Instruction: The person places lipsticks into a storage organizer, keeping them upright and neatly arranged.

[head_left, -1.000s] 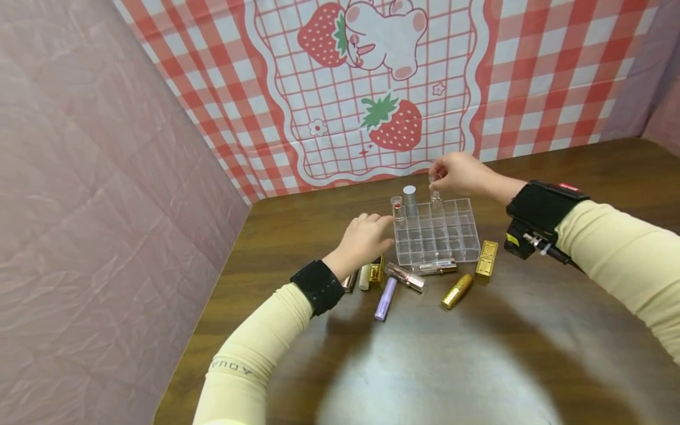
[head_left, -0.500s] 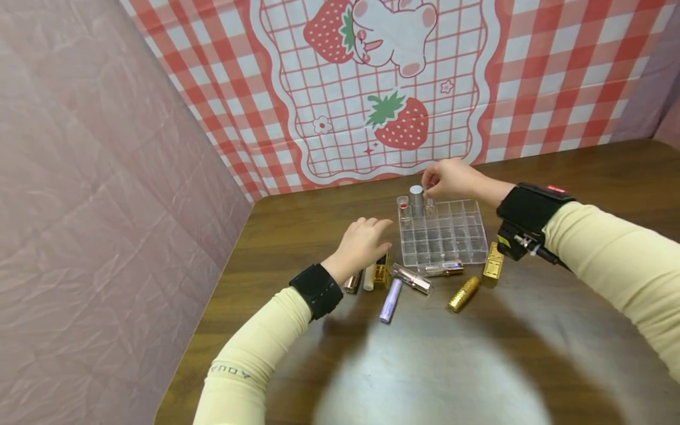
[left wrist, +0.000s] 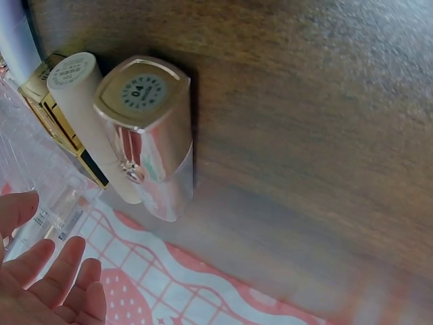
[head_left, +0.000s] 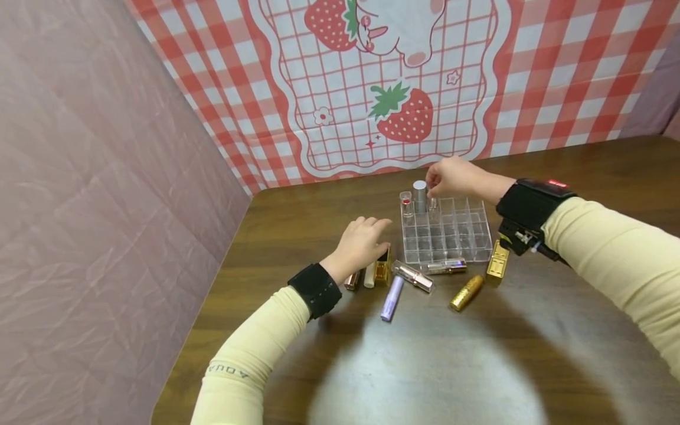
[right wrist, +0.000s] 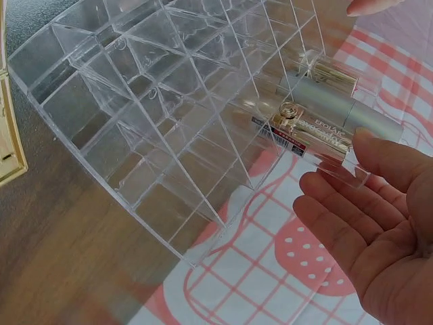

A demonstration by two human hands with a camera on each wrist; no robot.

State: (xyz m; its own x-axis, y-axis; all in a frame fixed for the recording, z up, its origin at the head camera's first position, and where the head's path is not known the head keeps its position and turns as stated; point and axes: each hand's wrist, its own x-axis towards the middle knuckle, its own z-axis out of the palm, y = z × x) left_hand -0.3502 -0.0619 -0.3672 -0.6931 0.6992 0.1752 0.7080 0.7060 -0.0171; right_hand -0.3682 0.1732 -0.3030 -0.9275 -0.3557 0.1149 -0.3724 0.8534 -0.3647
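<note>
A clear organizer (head_left: 448,233) with a grid of compartments stands on the table. At its back row my right hand (head_left: 451,178) pinches the clear-capped end of a gold lipstick (right wrist: 318,132), whose lower part sits inside a compartment. Beside that lipstick, a silver-grey tube (head_left: 419,198) stands upright, and a clear-capped lipstick with a red tip (head_left: 406,203) fills the back left corner. My left hand (head_left: 361,242) hovers left of the organizer, fingers loosely spread and holding nothing. Below it are a rose-gold lipstick (left wrist: 145,128), a cream tube (left wrist: 84,115) and a black-and-gold lipstick (head_left: 382,268).
In front of the organizer lie a lilac tube (head_left: 392,299), a rose-gold tube (head_left: 413,276), a shiny lipstick (head_left: 446,267) and a textured gold lipstick (head_left: 467,293). A square gold case (head_left: 497,262) is at its right. A checked cloth (head_left: 558,77) hangs behind the table.
My right hand has moved left and down with the gold lipstick, from above the back row into the compartment beside the silver-grey tube. The left hand has stayed nearly still.
</note>
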